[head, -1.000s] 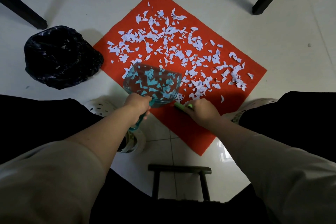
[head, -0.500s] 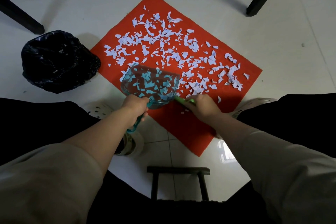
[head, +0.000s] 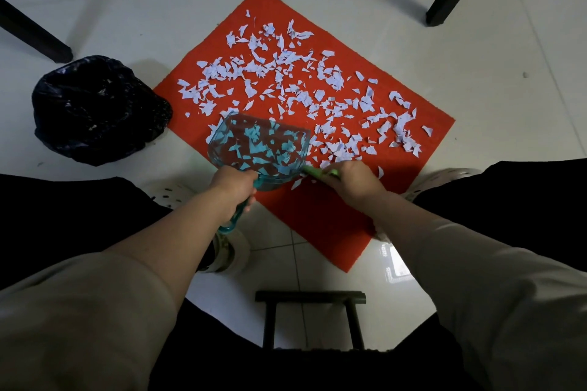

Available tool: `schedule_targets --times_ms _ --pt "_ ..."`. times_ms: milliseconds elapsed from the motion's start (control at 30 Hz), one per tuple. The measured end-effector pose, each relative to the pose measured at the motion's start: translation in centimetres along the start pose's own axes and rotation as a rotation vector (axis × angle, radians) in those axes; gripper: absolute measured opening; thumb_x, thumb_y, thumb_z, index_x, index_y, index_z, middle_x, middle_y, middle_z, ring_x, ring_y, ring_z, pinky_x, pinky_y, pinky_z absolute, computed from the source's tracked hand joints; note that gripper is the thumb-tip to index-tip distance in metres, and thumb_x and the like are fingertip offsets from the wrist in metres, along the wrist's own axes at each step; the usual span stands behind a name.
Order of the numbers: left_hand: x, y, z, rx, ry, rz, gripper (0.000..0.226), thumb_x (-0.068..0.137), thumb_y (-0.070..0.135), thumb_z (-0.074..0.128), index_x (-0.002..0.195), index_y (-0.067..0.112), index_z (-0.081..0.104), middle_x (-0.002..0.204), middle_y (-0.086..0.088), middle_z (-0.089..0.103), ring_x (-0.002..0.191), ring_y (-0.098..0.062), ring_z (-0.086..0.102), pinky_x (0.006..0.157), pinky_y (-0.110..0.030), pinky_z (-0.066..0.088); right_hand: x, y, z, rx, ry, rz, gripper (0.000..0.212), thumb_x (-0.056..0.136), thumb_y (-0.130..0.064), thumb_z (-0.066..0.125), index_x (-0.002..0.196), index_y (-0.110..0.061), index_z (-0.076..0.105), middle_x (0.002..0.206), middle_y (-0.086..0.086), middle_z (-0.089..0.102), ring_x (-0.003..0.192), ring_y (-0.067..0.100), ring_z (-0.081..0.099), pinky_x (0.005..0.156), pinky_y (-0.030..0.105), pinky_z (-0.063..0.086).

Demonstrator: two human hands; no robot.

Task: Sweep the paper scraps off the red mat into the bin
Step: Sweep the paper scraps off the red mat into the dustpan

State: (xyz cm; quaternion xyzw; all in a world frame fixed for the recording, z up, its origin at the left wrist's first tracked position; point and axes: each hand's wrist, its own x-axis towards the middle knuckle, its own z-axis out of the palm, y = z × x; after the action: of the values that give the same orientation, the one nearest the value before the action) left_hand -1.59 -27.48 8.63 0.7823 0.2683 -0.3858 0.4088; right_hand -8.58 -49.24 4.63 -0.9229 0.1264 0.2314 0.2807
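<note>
The paper scraps [head: 332, 79] lie scattered over most of the red mat [head: 317, 222], thick across its far and middle parts, with only the near corner bare. A clear teal dustpan [head: 259, 149] sits at the mat's left edge, and many scraps show through its plastic; they seem to lie inside it, though some may be underneath. The left hand [head: 233, 184] has its fingers clenched round the dustpan's handle. The right hand [head: 355, 181], just beside the pan's right corner, grasps a green brush [head: 316, 172] whose bristles are hidden. The bin [head: 98, 108], lined with a black bag, stands on the floor [head: 476, 73] to the left, near the mat but apart from the pan. A dark stool [head: 309, 297] is between the knees

By my judgement the task is at an early stage: one panful is partly gathered, nothing from it has reached the bin, and the bulk of the scraps is left to sweep

Against the picture half a second back, the dustpan holds much the same spot and load, while the right hand has edged slightly up the mat towards the scraps, and a couple of loose pieces now lie just below the pan
</note>
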Motion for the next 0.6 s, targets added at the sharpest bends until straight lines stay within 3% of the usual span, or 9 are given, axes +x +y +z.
schedule_targets --times_ms 133,267,400,500,600 --pt "-0.2 0.3 0.1 -0.010 0.005 -0.004 0.019 0.096 0.022 0.054 0.103 0.006 0.061 0.064 -0.004 0.053 0.049 -0.015 0.048 0.045 -0.026 0.042 -0.6 -0.1 1.3 -0.011 -0.269 -0.014 0.038 0.093 -0.042 0.054 0.112 -0.011 0.067 0.108 0.008 0.067 0.098 0.023 0.063 0.088 0.041 0.055" --pt "-0.3 0.3 0.1 -0.019 -0.007 0.008 0.019 0.097 0.022 0.053 0.105 0.007 0.061 0.065 -0.004 0.053 0.049 -0.015 0.048 0.044 -0.026 0.042 -0.5 0.5 1.7 -0.009 -0.146 0.011 0.031 0.097 -0.032 0.053 0.121 -0.016 0.064 0.116 0.008 0.064 0.105 0.026 0.061 0.093 0.042 0.052" --pt "-0.3 0.0 0.0 -0.017 -0.003 0.008 0.019 0.097 0.022 0.053 0.105 0.007 0.061 0.065 -0.004 0.053 0.050 -0.015 0.048 0.045 -0.026 0.042 -0.2 0.9 0.9 -0.021 0.071 0.002 0.033 0.097 -0.037 0.052 0.117 -0.014 0.067 0.107 0.010 0.069 0.091 0.026 0.064 0.080 0.044 0.056" --pt "-0.2 0.1 0.0 -0.020 0.005 0.002 0.019 0.097 0.021 0.053 0.104 0.006 0.061 0.065 -0.004 0.052 0.050 -0.015 0.048 0.045 -0.026 0.042 -0.6 0.1 1.0 0.024 -0.031 0.007 0.047 0.094 -0.050 0.048 0.111 -0.011 0.067 0.098 0.010 0.070 0.085 0.024 0.066 0.076 0.042 0.058" --pt "-0.2 0.2 0.0 -0.026 0.006 0.003 0.017 0.097 0.021 0.053 0.101 0.007 0.061 0.064 -0.004 0.052 0.050 -0.015 0.047 0.046 -0.027 0.042 -0.8 -0.9 2.1 0.038 -0.190 0.002 0.042 0.094 -0.046 0.050 0.115 -0.013 0.065 0.104 0.007 0.066 0.091 0.020 0.062 0.081 0.036 0.055"
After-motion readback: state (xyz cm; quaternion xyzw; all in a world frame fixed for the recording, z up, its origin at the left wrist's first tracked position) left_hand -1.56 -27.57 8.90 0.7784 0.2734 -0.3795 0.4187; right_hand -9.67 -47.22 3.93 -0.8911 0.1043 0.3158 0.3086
